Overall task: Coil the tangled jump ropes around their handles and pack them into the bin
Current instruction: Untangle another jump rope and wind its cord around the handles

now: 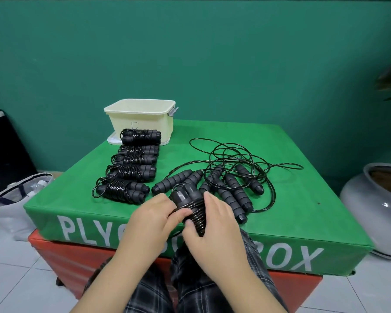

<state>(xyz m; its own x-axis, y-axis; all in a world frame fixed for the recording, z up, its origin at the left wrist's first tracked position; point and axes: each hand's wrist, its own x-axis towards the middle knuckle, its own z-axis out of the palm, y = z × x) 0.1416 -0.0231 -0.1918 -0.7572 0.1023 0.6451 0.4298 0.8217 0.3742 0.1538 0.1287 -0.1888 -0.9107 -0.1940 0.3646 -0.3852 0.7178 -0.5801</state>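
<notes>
While both hands [181, 219] grip one, five coiled ropes [131, 163] front the bin [140, 118].

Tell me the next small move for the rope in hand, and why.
Probably set the coiled rope, gripped by the left hand and right hand, beside the row of coiled ropes: its cord looks fully wound, while the tangled ropes wait and the bin appears empty.

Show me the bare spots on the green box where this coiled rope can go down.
Bare patches: the far right corner, between bin and tangle; the right edge beyond the tangle; the near left corner beside the coiled ropes. The middle is crowded.
</notes>
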